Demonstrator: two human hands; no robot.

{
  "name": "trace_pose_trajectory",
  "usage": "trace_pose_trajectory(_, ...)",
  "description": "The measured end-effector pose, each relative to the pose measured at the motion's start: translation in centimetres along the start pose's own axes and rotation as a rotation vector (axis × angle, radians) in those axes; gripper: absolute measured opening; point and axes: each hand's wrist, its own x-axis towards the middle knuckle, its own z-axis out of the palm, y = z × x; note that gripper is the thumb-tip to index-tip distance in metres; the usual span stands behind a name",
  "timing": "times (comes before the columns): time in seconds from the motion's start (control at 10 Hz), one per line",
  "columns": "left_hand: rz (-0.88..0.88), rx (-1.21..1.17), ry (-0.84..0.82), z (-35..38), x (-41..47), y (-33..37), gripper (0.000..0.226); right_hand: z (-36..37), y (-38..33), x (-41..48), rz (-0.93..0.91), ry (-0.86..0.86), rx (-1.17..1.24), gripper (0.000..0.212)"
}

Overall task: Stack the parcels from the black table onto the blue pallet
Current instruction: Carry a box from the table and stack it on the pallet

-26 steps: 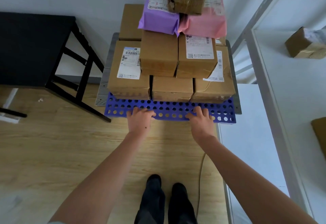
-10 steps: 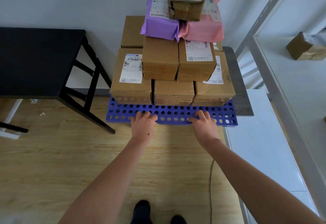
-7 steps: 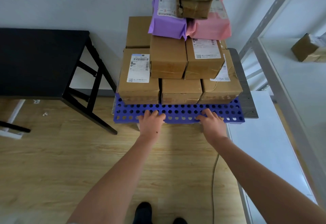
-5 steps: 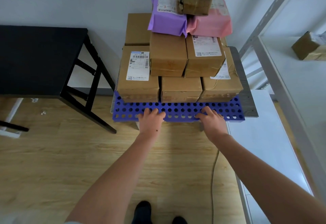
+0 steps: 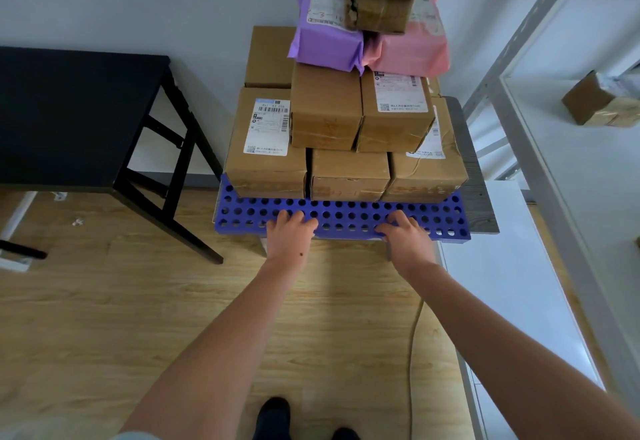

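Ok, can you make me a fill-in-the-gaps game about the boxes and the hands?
1. Both hands, left hand and right hand, rest on the front edge of the holed plastic pallet, whose colour is ____.
2. Beside the purple plastic mailer bag lies a bag coloured ____.
3. The black table stands to the pallet's ____.

Missing words: blue; pink; left

Both hands (image 5: pixel 349 235) grip the parcel-laden blue pallet (image 5: pixel 346 216)
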Motion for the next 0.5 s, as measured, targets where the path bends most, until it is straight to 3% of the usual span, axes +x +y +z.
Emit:
trace_pose_trajectory(0.3, 0.040, 0.013, 0.042, -2.8, -1.9, 0.1, 0.028, -2.2, -1.6, -1.9, 0.025, -0.076, -0.039, 0.065)
trace_pose_trajectory(0.5, -0.004, -0.216, 0.007, -9.4, -3.1, 0.7, 0.018, -7.4, -4.0, -3.6, 0.027, -0.062, 0.081, 0.050)
